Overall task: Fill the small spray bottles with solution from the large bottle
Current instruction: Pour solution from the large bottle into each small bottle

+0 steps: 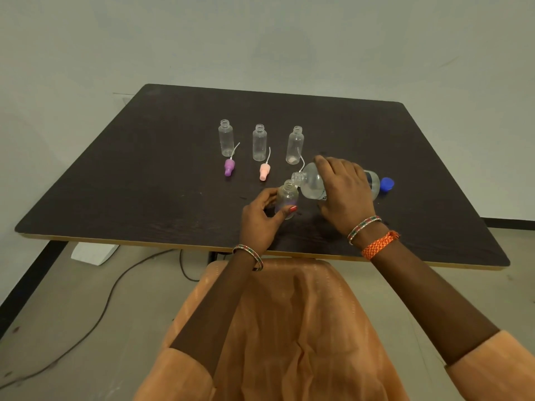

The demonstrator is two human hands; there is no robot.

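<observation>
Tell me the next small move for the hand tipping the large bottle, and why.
Probably tip the large bottle a little further with the right hand: its mouth already sits at the neck of the small bottle the left hand holds, and that bottle looks barely filled.

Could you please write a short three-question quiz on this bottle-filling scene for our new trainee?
1. How many small bottles stand uncapped in the far row?
2. True or false: the blue cap is screwed onto the large bottle.
3. Which hand tilts the large bottle: A) left, B) right?

Key:
1. Three; the left hand holds a fourth small bottle.
2. False; it lies on the table.
3. B, the right hand.
</observation>
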